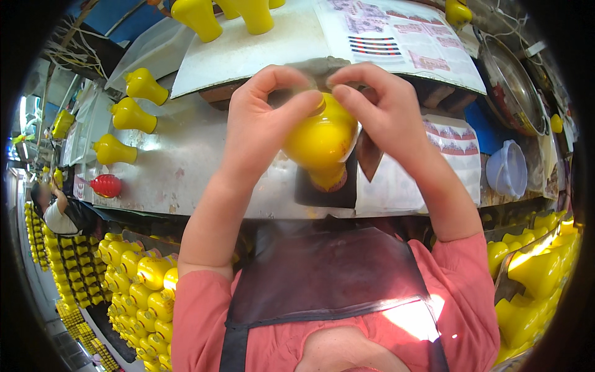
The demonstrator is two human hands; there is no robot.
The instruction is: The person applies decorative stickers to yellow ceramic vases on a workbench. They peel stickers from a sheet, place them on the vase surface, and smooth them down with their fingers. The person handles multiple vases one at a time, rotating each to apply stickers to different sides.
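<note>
A glossy yellow vase-shaped piece [326, 137] sits in front of me over a dark pad [310, 191], its narrow end pointing toward me. My left hand [268, 118] curls in from the left, thumb tip against the far part of the yellow piece. From the right comes my right hand [383, 105], with thumb and forefinger pinched together by the same far part. Anything between the fingertips is too small or blurred to make out. A dark pointed flat piece [369, 156] is beside the vase, below my right hand.
Printed sheets [403, 43] lie on the raised white board [273, 53]; another sheet [396, 180] lies right. Yellow vases [133, 116] stand left near a red ribbed object [106, 185]. A bucket [507, 168] and metal pan [505, 80] stand right. A person [59, 208] is far left.
</note>
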